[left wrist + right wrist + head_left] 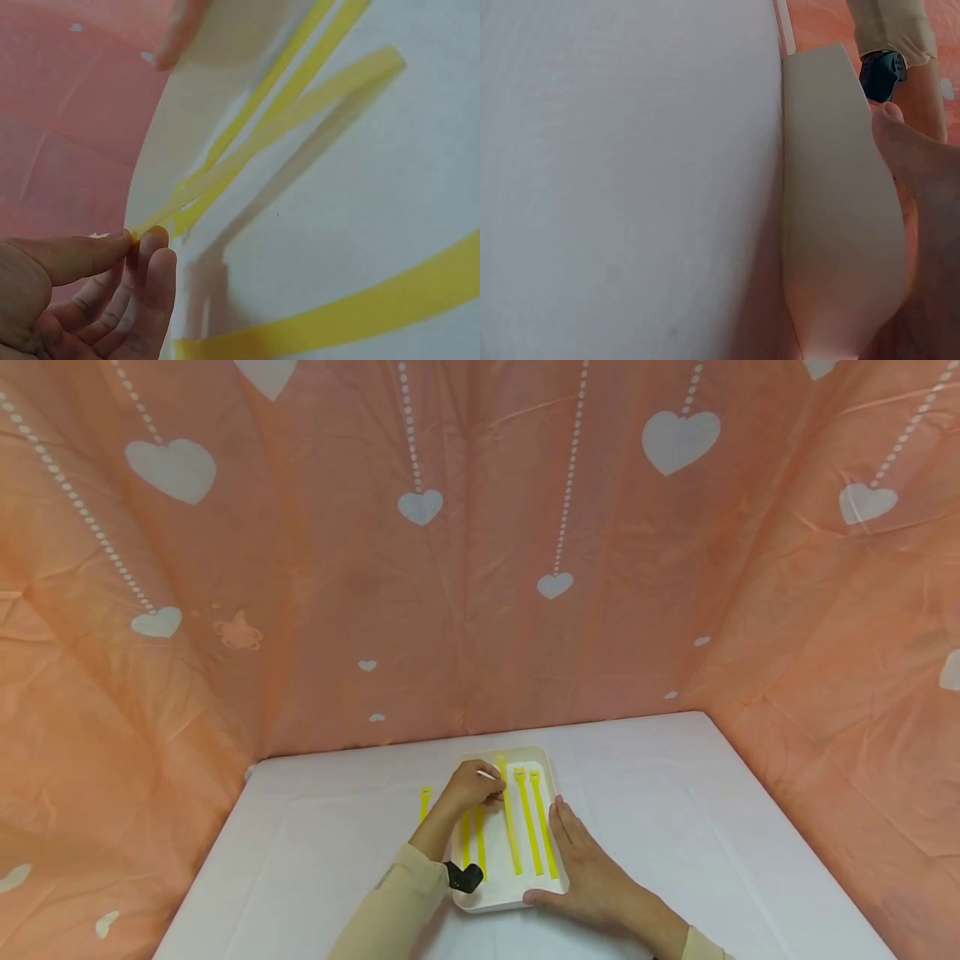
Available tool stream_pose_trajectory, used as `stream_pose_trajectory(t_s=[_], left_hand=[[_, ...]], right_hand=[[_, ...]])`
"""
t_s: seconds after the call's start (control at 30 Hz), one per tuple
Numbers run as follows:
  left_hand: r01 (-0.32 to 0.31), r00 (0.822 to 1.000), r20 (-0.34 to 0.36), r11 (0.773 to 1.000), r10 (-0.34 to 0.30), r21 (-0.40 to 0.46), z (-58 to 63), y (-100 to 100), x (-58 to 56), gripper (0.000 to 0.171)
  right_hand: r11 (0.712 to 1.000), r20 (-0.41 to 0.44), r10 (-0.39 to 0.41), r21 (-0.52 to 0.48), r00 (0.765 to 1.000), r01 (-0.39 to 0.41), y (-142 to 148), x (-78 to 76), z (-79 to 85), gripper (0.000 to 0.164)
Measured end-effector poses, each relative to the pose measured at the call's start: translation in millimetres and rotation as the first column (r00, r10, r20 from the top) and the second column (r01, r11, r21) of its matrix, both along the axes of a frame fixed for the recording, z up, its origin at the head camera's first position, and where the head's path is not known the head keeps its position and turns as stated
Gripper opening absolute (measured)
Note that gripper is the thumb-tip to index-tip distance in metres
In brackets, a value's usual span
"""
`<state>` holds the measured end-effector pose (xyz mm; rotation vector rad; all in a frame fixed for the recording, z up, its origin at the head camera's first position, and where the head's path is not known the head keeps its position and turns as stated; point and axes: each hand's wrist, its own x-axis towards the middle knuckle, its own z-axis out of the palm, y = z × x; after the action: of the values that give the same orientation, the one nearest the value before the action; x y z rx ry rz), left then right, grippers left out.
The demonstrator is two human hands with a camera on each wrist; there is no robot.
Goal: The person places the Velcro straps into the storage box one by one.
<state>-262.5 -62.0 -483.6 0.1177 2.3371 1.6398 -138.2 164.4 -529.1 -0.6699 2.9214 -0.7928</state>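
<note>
My left hand [472, 787] reaches over a white rectangular tray [491, 904] and pinches one end of a yellow cable strap [512, 835] between thumb and fingertips. In the left wrist view the held strap [255, 146] slants above the tray floor, its shadow beneath it. Two yellow straps [545, 835] with slotted heads lie to its right in the tray; two more [481, 843] lie to its left, partly covered by my left arm. My right hand [592, 875] rests against the tray's right front corner, fingers straight along the side, thumb at the front rim.
Another yellow strap [425, 802] lies on the white tabletop [330, 835] left of the tray, partly behind my left forearm. A black band [465, 877] sits on the left wrist. Pink cloth with white hearts [480, 635] walls the back and sides.
</note>
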Motion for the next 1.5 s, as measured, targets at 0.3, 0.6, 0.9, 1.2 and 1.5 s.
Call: stream_pose_trajectory(t_s=[0.3,0.6,0.9,1.2,1.5], left_hand=[[-0.018,0.999,0.032,0.997,0.02,-0.073,-7.4,8,-0.6,0.013],[-0.038,0.999,0.011,0.991,0.04,-0.126,-15.8,12,-1.4,0.01],[-0.056,0.998,-0.051,0.986,0.048,-0.156,-18.7,15,-2.4,0.006],[-0.062,0.995,-0.082,0.982,0.048,-0.178,-21.6,17,-2.5,0.008],[-0.059,0.995,-0.087,0.982,0.044,-0.177,-22.0,16,-2.4,0.007]], right_hand=[[1.0,-0.016,-0.004,-0.003,1.0,0.004,0,1.3,-1.3,0.134],[1.0,-0.005,0.012,-0.002,1.0,-0.012,0,0.9,-0.2,0.133],[1.0,-0.007,0.005,-0.001,1.0,-0.005,0,0.4,0.8,0.133],[1.0,-0.002,-0.012,-0.004,1.0,0.012,0,1.1,-0.2,0.134],[1.0,0.0,-0.002,-0.006,1.0,0.002,0,0.0,-0.4,0.134]])
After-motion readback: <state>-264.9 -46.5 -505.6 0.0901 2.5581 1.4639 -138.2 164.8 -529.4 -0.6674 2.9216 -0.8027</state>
